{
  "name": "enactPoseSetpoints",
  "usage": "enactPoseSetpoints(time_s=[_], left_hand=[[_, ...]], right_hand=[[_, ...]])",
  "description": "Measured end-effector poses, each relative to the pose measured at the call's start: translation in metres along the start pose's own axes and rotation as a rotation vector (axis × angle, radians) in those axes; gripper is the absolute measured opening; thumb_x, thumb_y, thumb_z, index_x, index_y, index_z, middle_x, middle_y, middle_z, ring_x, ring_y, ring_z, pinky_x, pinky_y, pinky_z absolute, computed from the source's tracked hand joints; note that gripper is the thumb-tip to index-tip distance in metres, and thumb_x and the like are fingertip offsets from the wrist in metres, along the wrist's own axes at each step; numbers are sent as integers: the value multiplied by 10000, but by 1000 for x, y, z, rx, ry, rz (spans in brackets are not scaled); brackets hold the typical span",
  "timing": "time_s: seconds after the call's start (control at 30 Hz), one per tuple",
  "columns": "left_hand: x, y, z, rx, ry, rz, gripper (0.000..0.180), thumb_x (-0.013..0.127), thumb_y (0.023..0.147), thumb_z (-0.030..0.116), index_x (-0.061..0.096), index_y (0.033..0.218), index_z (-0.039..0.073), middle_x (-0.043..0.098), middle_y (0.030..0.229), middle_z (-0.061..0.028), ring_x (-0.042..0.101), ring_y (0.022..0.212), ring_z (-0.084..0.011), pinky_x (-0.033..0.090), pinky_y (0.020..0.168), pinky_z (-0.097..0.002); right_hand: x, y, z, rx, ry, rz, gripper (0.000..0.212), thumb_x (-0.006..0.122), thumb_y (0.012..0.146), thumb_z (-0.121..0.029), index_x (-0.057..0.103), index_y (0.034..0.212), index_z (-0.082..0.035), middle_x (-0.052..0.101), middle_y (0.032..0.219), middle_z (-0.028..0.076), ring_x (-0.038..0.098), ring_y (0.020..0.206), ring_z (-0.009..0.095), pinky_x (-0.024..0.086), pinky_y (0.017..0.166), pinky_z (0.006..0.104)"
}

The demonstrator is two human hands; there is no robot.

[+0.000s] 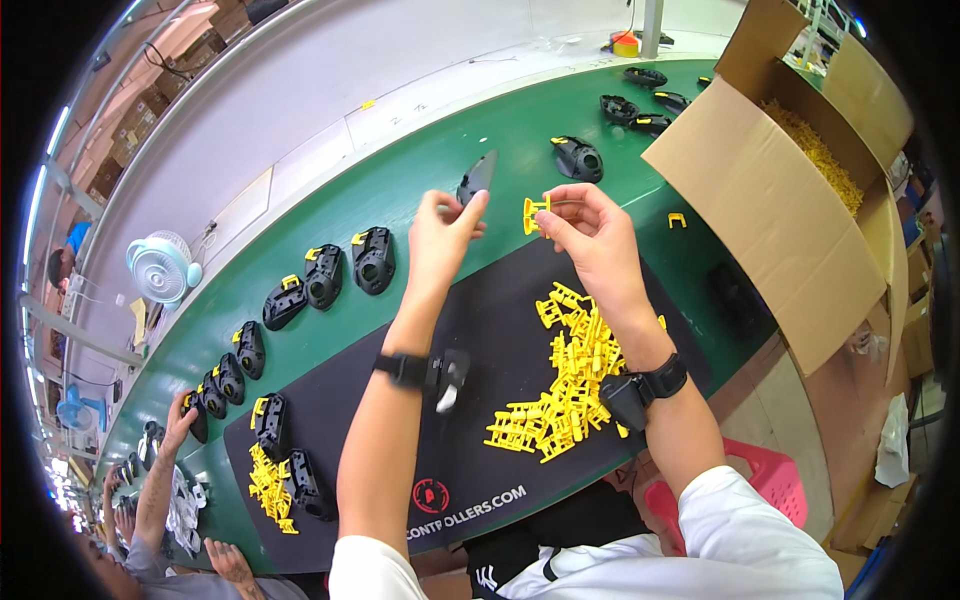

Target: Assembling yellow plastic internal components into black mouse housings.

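Note:
My left hand [447,228] is raised over the green work surface [425,145], closed on a black plastic shell [479,177] that is tilted up. Beside it, my right hand [592,235] pinches a small yellow plastic clip [533,215] between thumb and fingers. The shell and the clip are apart. Below my right wrist, a loose pile of the same yellow clips [572,375] lies on a black mat [480,345]. Another black shell with a yellow part [577,158] stands on the green surface beyond my right hand.
Several black shells with yellow parts [372,262] line the green surface to the left. A co-worker's hand [178,425] touches one there, near a smaller yellow pile [270,490]. An open cardboard box [765,215] stands right; a pink stool [765,480] sits below. A fan [160,268] is far left.

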State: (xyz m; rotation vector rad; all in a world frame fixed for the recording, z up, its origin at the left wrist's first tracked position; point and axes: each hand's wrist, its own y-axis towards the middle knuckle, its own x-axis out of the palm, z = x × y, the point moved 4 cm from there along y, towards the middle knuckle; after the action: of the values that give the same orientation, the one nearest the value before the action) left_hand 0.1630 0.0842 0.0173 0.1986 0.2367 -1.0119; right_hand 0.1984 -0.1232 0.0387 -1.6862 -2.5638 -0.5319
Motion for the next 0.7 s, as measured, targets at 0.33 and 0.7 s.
enactPoseSetpoints(time_s=[0.33, 0.7], left_hand=[[-19, -153, -10, 3, -869, -307, 602, 605, 972, 179, 339, 1494, 38, 554, 1364, -116, 598, 1214, -236, 493, 1023, -392], [-22, -162, -20, 15, -859, -143, 634, 765, 920, 254, 400, 1399, 57, 567, 1327, -96, 593, 1230, -218, 535, 1014, -458]], right_hand=[[52, -35, -7, -67, -290, -316, 177, 780, 840, -54, 704, 990, 1, 733, 829, 70, 668, 719, 79, 533, 667, 234], [68, -47, -13, -343, -508, -348, 135, 751, 820, -12, 718, 948, -36, 693, 833, 64, 652, 691, 164, 488, 598, 285]])
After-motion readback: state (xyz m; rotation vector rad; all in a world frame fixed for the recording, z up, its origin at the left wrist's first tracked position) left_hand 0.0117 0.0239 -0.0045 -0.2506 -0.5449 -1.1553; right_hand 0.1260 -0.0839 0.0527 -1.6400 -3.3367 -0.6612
